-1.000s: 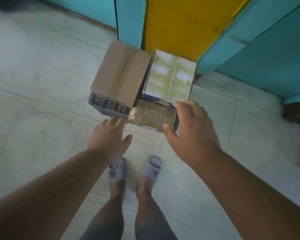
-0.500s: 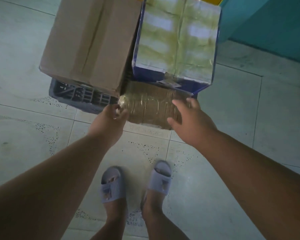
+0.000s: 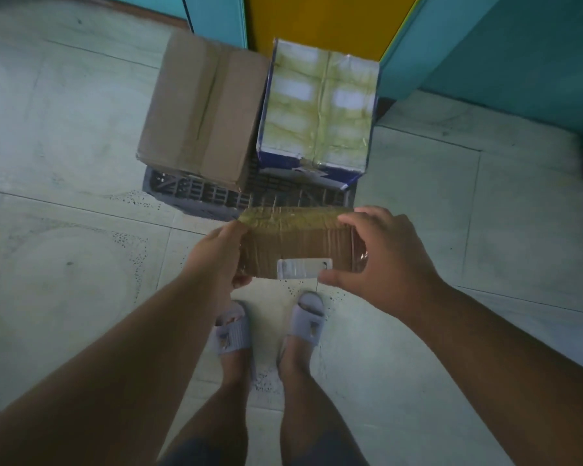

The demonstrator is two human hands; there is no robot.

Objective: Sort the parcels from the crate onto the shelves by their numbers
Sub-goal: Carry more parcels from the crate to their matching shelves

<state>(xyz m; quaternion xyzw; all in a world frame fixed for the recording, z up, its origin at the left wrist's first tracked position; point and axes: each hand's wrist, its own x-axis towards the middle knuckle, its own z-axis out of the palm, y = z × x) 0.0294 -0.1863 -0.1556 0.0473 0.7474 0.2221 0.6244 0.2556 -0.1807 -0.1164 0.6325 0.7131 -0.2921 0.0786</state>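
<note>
so closest to the camera are two bare forearms coming in from the bottom corners, and between them two legs ending in pale slippers (image 3: pixel 233 331) on the tiled floor (image 3: pixel 64 264).

just past the feet, both hands are on a small brown parcel (image 3: pixel 297 240) wrapped in shiny tape, held up in the air over the floor, just in front of the crate and not touching it. the left hand (image 3: pixel 216 253) grips the parcel's left end, fingers curled around underneath and thumb lying along the top edge. the right hand (image 3: pixel 381 250) clamps the right end, fingers bent over the far top corner and thumb stretched along the near edge. that thumb tip sits right beside a white label (image 3: pixel 300 268) stuck on the near side of the parcel. the print on the label is too small and blurry to read, so no number from me.

beyond that is the dark plastic crate (image 3: pixel 196 191) with slatted sides, sitting on the floor. two bigger boxes stand in it side by side, nearly touching: a plain cardboard box (image 3: pixel 202 109) on the left with a taped seam down the middle, and a blue-edged box (image 3: pixel 320 102) on the right with yellowish tape crisscrossed over a pale top.

furthest back there's a yellow panel (image 3: pixel 317 21) flanked by teal panels (image 3: pixel 485 55).
</note>
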